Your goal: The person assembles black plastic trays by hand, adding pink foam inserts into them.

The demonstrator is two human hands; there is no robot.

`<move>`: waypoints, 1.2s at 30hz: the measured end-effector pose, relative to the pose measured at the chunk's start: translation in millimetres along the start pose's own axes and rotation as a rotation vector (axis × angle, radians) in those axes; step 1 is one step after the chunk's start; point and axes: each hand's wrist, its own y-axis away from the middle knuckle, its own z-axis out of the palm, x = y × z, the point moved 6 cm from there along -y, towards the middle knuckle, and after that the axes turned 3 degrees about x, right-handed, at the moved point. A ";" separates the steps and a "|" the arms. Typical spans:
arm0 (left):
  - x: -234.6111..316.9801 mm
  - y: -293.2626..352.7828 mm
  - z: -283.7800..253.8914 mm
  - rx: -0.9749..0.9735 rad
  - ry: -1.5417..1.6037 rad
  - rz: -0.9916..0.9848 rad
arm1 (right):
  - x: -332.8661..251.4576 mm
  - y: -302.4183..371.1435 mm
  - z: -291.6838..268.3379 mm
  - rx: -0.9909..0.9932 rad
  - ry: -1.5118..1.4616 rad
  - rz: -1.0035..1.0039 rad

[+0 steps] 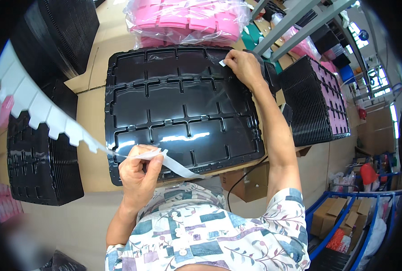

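A black plastic tray (165, 104) with raised dividers and a glossy surface lies in front of me. My left hand (140, 171) pinches a long white strip (52, 115) with a notched edge by the tray's near left corner. From the upper left the strip runs down to my fingers, and its tail hangs past them over the near edge. Over at the far right corner, my right hand (243, 67) has its fingers closed on a small white piece (222, 63), held at the tray's surface. Whether that piece touches the tray I cannot tell.
Pink pieces in a clear plastic bag (187, 20) sit behind the tray. Stacks of black trays stand at the left (42, 158) and right (309, 104), the right one showing pink inserts. A grey metal frame (287, 27) rises far right; a blue rack (341, 226) holds cardboard boxes.
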 end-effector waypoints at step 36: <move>1.8 -5.3 -0.3 -0.048 0.259 -0.265 | 23.9 36.4 -11.2 -0.103 -1.279 0.338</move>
